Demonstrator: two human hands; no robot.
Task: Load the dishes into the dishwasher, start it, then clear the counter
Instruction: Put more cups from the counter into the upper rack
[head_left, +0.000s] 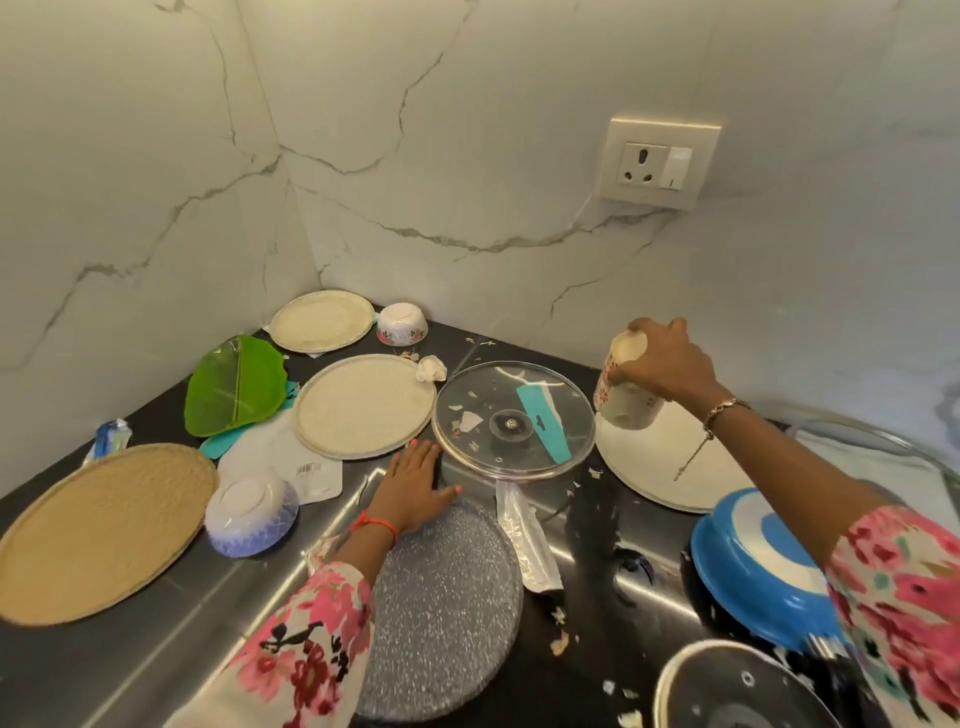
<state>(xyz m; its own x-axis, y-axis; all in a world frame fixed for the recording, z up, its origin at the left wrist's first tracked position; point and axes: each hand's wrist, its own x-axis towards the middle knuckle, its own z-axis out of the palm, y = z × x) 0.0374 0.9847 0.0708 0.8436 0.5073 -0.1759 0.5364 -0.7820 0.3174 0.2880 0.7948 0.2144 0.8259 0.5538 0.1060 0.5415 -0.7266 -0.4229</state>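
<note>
Here the right hand gripped a white flowered ceramic cup, tilted over the round white plate, probably to carry it for loading; the left hand lay flat, fingers straight, on the dark counter beside the clear glass lid, seemingly for balance.

R hand grips mug at 3 o'clock; L hand flat on counter, touching glass lid at ctr.

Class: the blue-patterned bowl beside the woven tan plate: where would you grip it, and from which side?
Probably from above. The blue-patterned bowl lies upside down, rim on the counter, foot ring up, so its rim offers no hold; spread the grip round its domed wall.
</note>
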